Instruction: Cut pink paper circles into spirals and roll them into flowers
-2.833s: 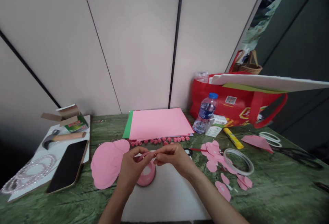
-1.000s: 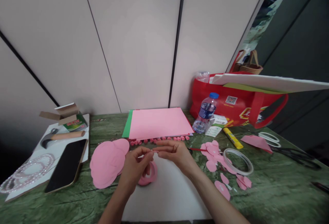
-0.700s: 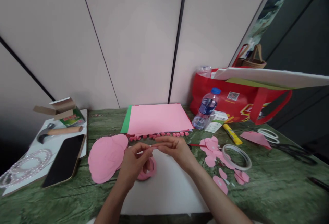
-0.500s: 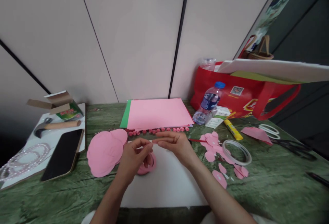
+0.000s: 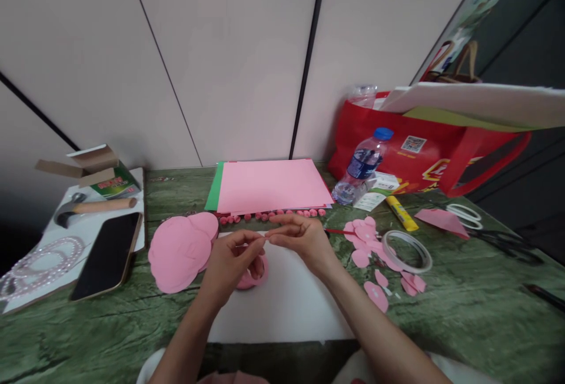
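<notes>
My left hand [image 5: 233, 263] is closed in a pinch over the white sheet [image 5: 282, 310]. Across from it, my right hand [image 5: 304, 244] is also closed, thumb against fingers. The fingertips of both hands meet, or nearly meet. Whatever small thing they pinch is too tiny to make out. Just below my left fingers shows a looped pink paper piece [image 5: 260, 278], partly hidden by that hand. I cannot tell whether it hangs from the fingers or lies on the sheet.
Pink paper shapes [image 5: 180, 254] lie left, by a phone [image 5: 108, 257], hammer [image 5: 97, 206] and beads [image 5: 44, 266]. Behind are small pink rolls [image 5: 247, 217] and paper sheets [image 5: 273, 187]. Rightward: petals [image 5: 364, 231], tape [image 5: 426, 260], glue stick [image 5: 402, 213], scissors [image 5: 507, 241], bottle [image 5: 362, 163], red bag [image 5: 397, 143].
The view has tilted slightly downward, so the table's things sit higher in the picture. Both hands stay fingertip to fingertip, with my right thumb and fingers pressed closer together.
</notes>
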`<move>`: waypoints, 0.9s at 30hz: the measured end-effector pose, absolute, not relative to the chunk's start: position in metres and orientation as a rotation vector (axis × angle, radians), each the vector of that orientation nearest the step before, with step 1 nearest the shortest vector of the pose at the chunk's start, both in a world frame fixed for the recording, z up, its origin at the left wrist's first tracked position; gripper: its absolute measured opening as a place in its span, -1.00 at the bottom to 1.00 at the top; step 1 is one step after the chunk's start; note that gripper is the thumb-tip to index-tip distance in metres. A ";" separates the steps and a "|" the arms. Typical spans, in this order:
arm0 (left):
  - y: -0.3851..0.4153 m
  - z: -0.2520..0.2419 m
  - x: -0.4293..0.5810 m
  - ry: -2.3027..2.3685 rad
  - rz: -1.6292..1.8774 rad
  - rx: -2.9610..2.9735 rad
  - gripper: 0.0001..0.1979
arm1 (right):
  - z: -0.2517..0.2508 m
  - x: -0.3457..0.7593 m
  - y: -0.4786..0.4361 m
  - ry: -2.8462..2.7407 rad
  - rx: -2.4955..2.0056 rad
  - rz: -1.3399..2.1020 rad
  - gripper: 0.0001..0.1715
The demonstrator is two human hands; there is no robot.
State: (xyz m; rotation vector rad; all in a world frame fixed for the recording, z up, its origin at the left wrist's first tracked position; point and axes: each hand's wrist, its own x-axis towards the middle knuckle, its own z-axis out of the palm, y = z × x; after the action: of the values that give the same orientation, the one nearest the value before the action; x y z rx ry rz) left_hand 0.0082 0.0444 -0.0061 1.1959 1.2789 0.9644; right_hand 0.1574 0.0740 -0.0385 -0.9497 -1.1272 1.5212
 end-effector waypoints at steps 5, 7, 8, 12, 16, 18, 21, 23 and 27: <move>0.045 -0.007 0.007 1.234 0.956 1.223 -0.79 | -0.039 0.157 0.073 -1.118 -0.933 1.511 -0.52; 0.046 -0.008 0.007 1.211 0.942 1.231 -0.79 | -0.040 0.157 0.074 -1.115 -0.934 1.507 -0.52; 0.046 -0.009 0.007 1.199 0.939 1.234 -0.79 | -0.040 0.156 0.074 -1.112 -0.935 1.506 -0.52; 0.046 -0.010 0.008 1.172 0.948 1.254 -0.79 | -0.039 0.156 0.074 -1.105 -0.933 1.506 -0.51; 0.046 -0.011 0.007 1.140 0.927 1.262 -0.79 | -0.039 0.156 0.074 -1.129 -0.918 1.506 -0.51; 0.046 -0.011 0.006 1.121 0.922 1.262 -0.80 | -0.040 0.156 0.074 -1.141 -0.898 1.515 -0.51; 0.046 -0.010 0.005 1.104 0.904 1.266 -0.81 | -0.041 0.155 0.074 -1.150 -0.881 1.539 -0.48; 0.046 -0.009 0.005 1.099 0.884 1.279 -0.80 | -0.041 0.155 0.074 -1.152 -0.878 1.547 -0.47; 0.045 -0.007 0.006 1.091 0.856 1.318 -0.80 | -0.039 0.156 0.073 -1.156 -0.866 1.556 -0.46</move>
State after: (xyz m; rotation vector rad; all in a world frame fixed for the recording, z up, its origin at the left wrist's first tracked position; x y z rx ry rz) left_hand 0.0059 0.0450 -0.0066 1.3178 1.0908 0.8559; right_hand 0.1556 0.0731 -0.0385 -0.8656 -1.1560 1.5560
